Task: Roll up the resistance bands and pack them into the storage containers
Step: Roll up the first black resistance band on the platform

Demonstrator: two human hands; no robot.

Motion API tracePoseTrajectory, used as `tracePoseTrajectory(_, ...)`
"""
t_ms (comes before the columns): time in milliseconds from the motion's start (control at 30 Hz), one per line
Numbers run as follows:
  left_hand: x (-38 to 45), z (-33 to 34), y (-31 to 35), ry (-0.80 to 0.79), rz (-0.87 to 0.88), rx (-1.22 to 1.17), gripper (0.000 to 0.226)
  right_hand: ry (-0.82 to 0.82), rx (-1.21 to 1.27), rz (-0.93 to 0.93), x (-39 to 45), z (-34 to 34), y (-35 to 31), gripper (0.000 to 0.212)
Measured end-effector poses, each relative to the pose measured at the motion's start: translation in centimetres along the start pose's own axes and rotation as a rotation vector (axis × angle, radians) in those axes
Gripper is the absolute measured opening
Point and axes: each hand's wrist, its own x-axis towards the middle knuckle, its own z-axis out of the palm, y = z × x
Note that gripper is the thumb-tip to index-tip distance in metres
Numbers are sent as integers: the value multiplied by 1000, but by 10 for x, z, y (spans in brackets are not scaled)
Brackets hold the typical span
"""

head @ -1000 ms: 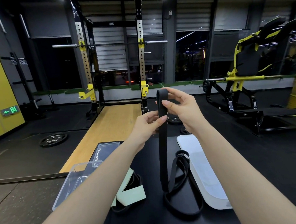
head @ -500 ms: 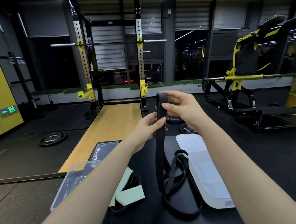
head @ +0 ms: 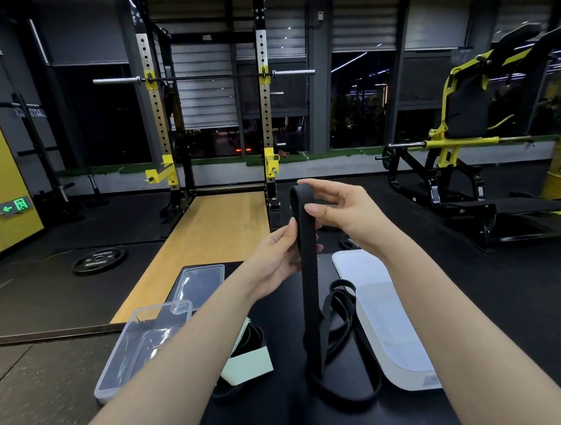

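- Head view, item one: wide black resistance band [head: 309,276], held up off the surface. Its top fold sits pinched between thumb and fingers of the right hand [head: 341,215]; directly below that pinch the left hand [head: 275,255] nips the hanging strap between thumb and fingertips.
- Below both grips the band drops straight down, and its lower end lies among the thinner black bands [head: 342,340] in a loose heap.
- Left of the hanging strap, under the left forearm: a pale green band [head: 249,365] lying over another black loop.
- Further left of the grip: a clear plastic storage container [head: 139,349], open, with its clear lid [head: 201,283] lying beyond it. Right of the grip: a white lid or tray [head: 387,320]; which it is cannot be told.
- Risk, judged: no roll is formed yet, so the first turn may spring open if the upper pinch loosens, since the rubber looks stiff and springy.
- Risk, judged: winding upward could drag the tangled thin bands along, because the tail rests among them.
- Risk, judged: an uneven roll may prove too bulky for the shallow container.
- Surface: matte black table top [head: 285,419].
- Room: dim gym, squat rack [head: 266,114] with barbell ahead, wooden lifting platform [head: 215,236], weight plate [head: 98,259] on rubber floor, yellow machine [head: 448,129] at right.
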Motion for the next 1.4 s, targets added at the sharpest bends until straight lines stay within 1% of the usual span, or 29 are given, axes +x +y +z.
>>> tracePoseTrajectory(100,0,0,1,49,16,61,34,-1,17,8,-2,-2,4,43)
tracePoseTrajectory(267,-2,-3,1,69,69,199,33,83,-3,19,-2,0,13,41)
tracePoseTrajectory(533,1,5,-12,77,67,116,35,270,0,24,-1,12,20,32)
tracePoseTrajectory(633,4,4,-13,75,74,167,25,317,5,28,2,10,24,32)
tracePoseTrajectory(700,7,2,-13,109,90,226,18,346,-7,14,6,10,28,32)
tracePoseTrajectory(800,12,0,-9,157,119,276,17,382,13,-33,12,10,31,32)
tracePoseTrajectory(867,16,-1,-3,181,150,278,16,342,32,-54,16,9,32,35)
tracePoseTrajectory(933,20,-3,5,196,174,297,18,255,87,-31,19,5,37,40)
tracePoseTrajectory(1000,25,-4,15,223,198,327,20,144,173,51,19,2,48,45)
tracePoseTrajectory(1100,33,-6,31,253,214,332,15,-69,146,203,6,2,71,39)
tracePoseTrajectory(1167,35,-5,40,247,201,306,14,-197,149,250,-6,4,85,36)
tracePoseTrajectory(1233,35,-5,44,242,182,311,13,-239,221,265,-15,6,92,34)
tracePoseTrajectory(1300,34,-5,44,238,169,315,14,-219,293,258,-20,8,96,28)
tracePoseTrajectory(1400,32,-6,45,246,153,328,16,-223,250,269,-23,9,101,23)
